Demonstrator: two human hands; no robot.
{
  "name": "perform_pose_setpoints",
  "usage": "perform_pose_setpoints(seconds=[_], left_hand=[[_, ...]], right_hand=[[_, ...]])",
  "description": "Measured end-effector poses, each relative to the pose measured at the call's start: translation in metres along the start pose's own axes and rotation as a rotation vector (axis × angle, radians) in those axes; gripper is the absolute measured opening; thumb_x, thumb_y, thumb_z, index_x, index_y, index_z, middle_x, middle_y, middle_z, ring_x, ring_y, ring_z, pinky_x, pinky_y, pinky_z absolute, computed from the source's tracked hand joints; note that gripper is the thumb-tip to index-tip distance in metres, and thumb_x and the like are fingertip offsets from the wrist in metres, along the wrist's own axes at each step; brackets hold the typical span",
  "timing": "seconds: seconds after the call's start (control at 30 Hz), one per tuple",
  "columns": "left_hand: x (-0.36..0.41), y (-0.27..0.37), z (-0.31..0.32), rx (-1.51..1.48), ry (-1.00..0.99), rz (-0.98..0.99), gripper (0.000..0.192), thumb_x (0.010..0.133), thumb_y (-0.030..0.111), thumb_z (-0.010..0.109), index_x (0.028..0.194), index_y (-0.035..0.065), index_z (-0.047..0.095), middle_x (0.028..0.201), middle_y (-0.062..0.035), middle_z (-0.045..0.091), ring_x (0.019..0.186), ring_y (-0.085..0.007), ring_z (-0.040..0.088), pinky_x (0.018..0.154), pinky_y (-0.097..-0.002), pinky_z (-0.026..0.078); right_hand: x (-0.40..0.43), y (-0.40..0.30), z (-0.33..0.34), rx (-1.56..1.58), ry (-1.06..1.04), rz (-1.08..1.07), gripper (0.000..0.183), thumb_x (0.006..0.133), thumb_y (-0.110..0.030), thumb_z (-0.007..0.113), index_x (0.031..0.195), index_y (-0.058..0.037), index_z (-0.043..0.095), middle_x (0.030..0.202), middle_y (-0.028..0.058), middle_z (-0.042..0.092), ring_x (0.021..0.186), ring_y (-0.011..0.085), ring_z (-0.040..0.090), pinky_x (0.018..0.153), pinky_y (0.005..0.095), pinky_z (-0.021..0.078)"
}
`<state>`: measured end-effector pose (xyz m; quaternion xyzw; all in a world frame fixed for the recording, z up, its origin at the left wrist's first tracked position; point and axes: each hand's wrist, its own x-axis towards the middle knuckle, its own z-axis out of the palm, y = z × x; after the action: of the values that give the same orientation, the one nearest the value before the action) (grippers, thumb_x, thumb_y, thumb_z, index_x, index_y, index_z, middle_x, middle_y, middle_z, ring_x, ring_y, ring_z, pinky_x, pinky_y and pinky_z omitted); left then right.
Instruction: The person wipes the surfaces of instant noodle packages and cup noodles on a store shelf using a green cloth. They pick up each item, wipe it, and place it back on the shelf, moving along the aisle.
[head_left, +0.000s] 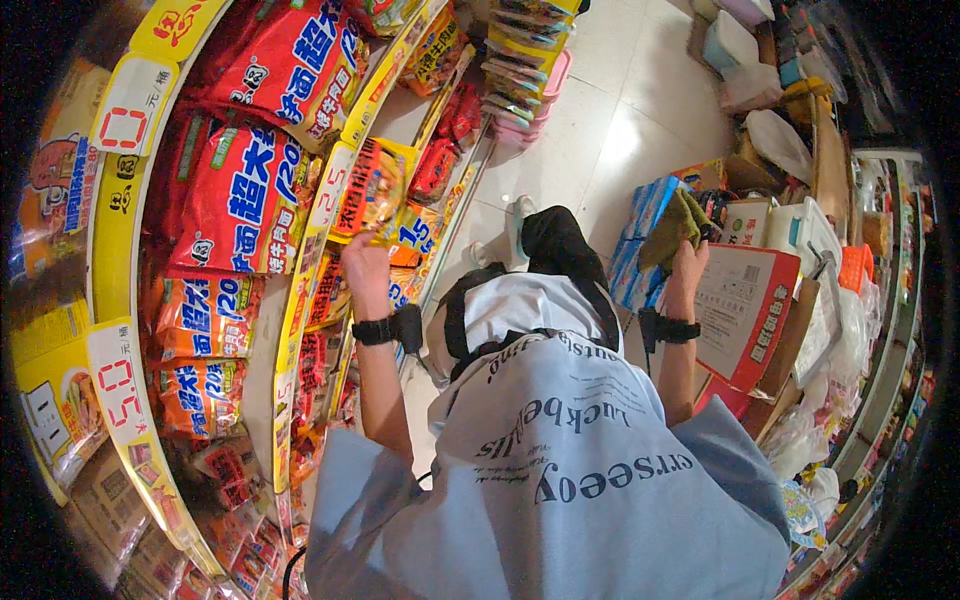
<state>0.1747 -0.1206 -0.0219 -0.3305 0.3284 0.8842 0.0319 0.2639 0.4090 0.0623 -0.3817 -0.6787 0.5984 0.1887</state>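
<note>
On the left, my left hand (366, 264) pinches the lower edge of a yellow and black instant noodle packet (373, 191). The packet tilts over the front of a yellow-edged shelf, just beside a price tag (332, 184). My right hand (688, 264) grips a folded olive-green cloth (671, 229), its fingers partly hidden by the fabric. The cloth hangs above blue-wrapped packs (637, 240) and beside a red and white carton (742, 307). Black straps with small devices are around both wrists.
Large red noodle bags (232, 195) and orange bags (202, 322) fill the upper shelves at left. Pink plastic baskets (551, 94) stand on the tiled floor (600, 127) ahead. Cartons, plastic bags and an orange basket (855, 268) crowd the right side.
</note>
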Motion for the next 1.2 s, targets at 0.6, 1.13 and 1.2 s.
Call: perform_pose_setpoints(seconds=[0.6, 1.13, 1.2], left_hand=[[-0.039, -0.022, 0.050, 1.058, 0.069, 0.671, 0.014, 0.090, -0.003, 0.049, 0.103, -0.0040, 0.054, 0.093, -0.0071, 0.058, 0.086, -0.0134, 0.055, 0.075, -0.0282, 0.048], [-0.053, 0.008, 0.065, -0.401, 0.097, -0.208, 0.020, 0.089, 0.023, 0.064, 0.094, 0.0048, 0.057, 0.085, -0.0051, 0.060, 0.083, -0.0183, 0.057, 0.079, -0.0362, 0.050], [-0.069, 0.014, 0.072, -0.212, 0.015, -0.158, 0.022, 0.089, 0.021, 0.062, 0.103, 0.0046, 0.059, 0.093, -0.0054, 0.060, 0.089, -0.0174, 0.058, 0.082, -0.0366, 0.050]], right_hand=[[-0.007, 0.008, 0.011, 0.004, -0.035, -0.052, 0.031, 0.089, -0.008, 0.054, 0.118, 0.0028, 0.056, 0.107, 0.0057, 0.062, 0.094, 0.0150, 0.056, 0.082, 0.0287, 0.0446], [-0.019, -0.011, 0.033, 0.072, -0.066, -0.027, 0.031, 0.091, -0.012, 0.056, 0.117, 0.0038, 0.054, 0.107, 0.0069, 0.061, 0.093, 0.0163, 0.055, 0.079, 0.0294, 0.0448], [-0.022, -0.016, 0.032, 0.069, -0.065, -0.006, 0.031, 0.091, -0.013, 0.057, 0.117, 0.0044, 0.053, 0.107, 0.0073, 0.061, 0.093, 0.0166, 0.056, 0.078, 0.0294, 0.0449]])
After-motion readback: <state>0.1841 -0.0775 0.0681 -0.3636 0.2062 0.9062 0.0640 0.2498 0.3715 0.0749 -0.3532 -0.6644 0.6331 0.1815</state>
